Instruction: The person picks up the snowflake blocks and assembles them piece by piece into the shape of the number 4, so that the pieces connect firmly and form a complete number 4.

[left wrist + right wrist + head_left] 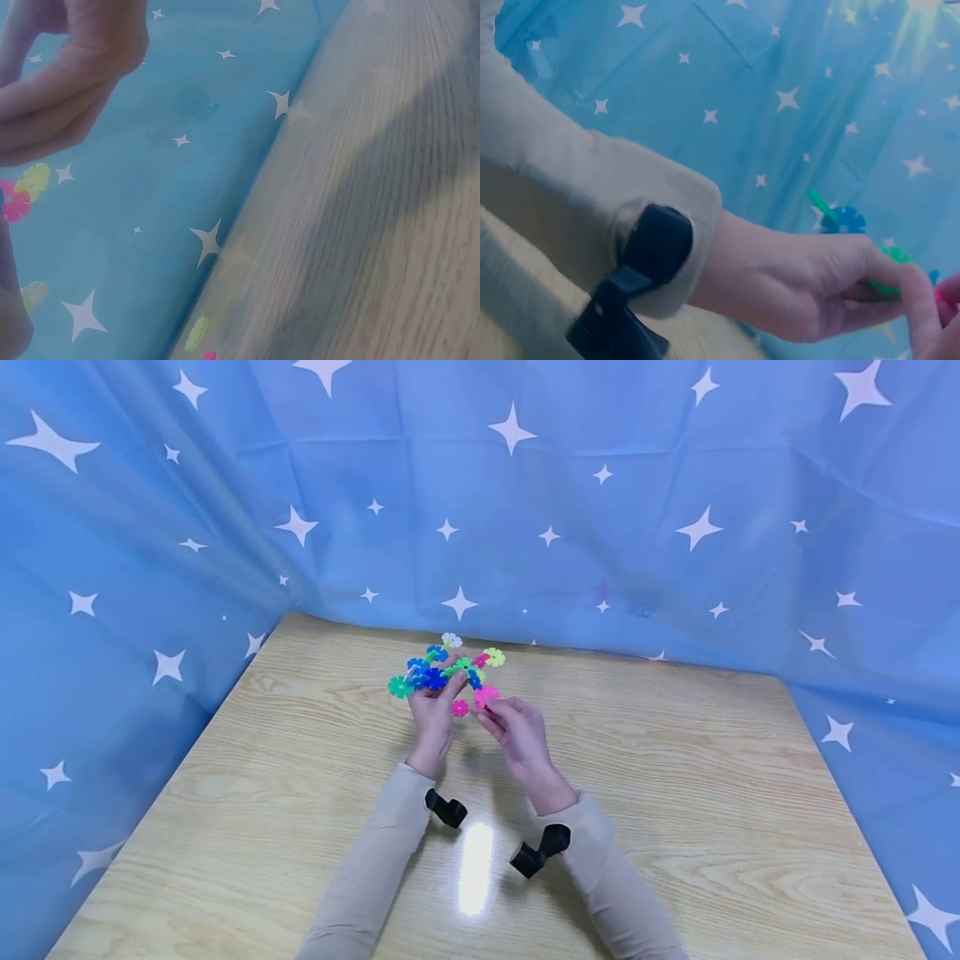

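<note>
In the head view, a cluster of interlocking flower-shaped plastic discs (433, 678), in blue, green, yellow, pink and white, is held up over the table. My left hand (432, 718) grips it from below, thumb along its near side. At its right side my right hand (521, 739) pinches a bright pink disc (487, 695) that overlaps the cluster. A smaller deep-pink disc (460, 708) shows between the two hands. In the right wrist view, the left hand (810, 277) hides much of the cluster, with a blue disc (846, 220) showing above it.
Both hands are over the far middle of a wood-grain table (300, 793). A blue cloth (600, 527) with white stars hangs behind the table and along its left side. Black camera mounts (543, 852) sit on both wrists, close to each other.
</note>
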